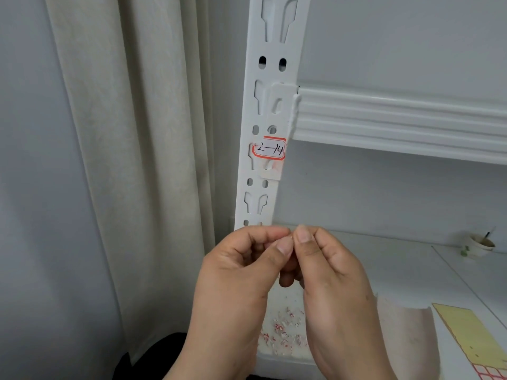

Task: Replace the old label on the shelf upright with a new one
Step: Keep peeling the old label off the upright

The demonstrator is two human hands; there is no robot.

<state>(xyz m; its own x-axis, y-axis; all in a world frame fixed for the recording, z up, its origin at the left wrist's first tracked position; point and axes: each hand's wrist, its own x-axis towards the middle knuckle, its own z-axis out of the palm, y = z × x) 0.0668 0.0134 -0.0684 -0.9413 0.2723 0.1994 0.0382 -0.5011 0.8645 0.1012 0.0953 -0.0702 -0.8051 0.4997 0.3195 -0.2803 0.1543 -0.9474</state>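
Both hands are meeting in front of the lower part of the white perforated metal shelf upright. The left hand and the right hand are pinching thumb against forefinger, their tips touching each other; a tiny pale speck is showing at the pinch, too small to tell what it is, so I cannot tell whether anything is actually being gripped.

Just below the hands, small red-and-white paper scraps are lying scattered near the front left corner of the white lower shelf board. Toward the right, a yellow backing sheet of red-bordered blank labels is lying by the shelf's front right edge, with a pale curled paper just beside it. A small white paper cup is standing well apart, near the back right.

Above the hands, the red-bordered white label reading "2—14" is sticking on the upright, just beneath the end of the white ribbed shelf beam. A cream curtain is hanging left of the upright.
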